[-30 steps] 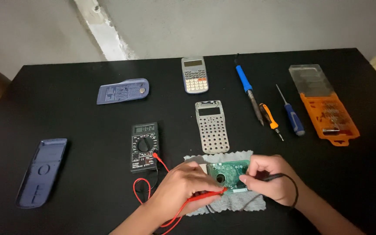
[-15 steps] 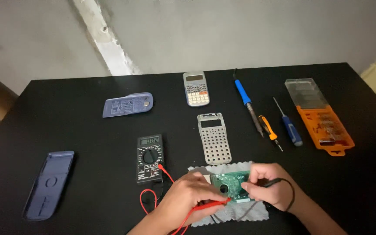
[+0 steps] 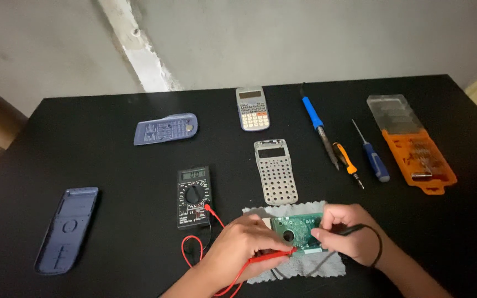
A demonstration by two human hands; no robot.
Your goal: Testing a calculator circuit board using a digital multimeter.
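We have the calculator apart and are probing its board (image 3: 299,232), near centre on a grey cloth (image 3: 282,212); reassembly is left. Our left hand (image 3: 238,248) pinches the red probe (image 3: 271,255), our right hand (image 3: 349,234) the black probe (image 3: 354,230). One meter (image 3: 193,196), one whole calculator (image 3: 252,108), two screwdrivers.
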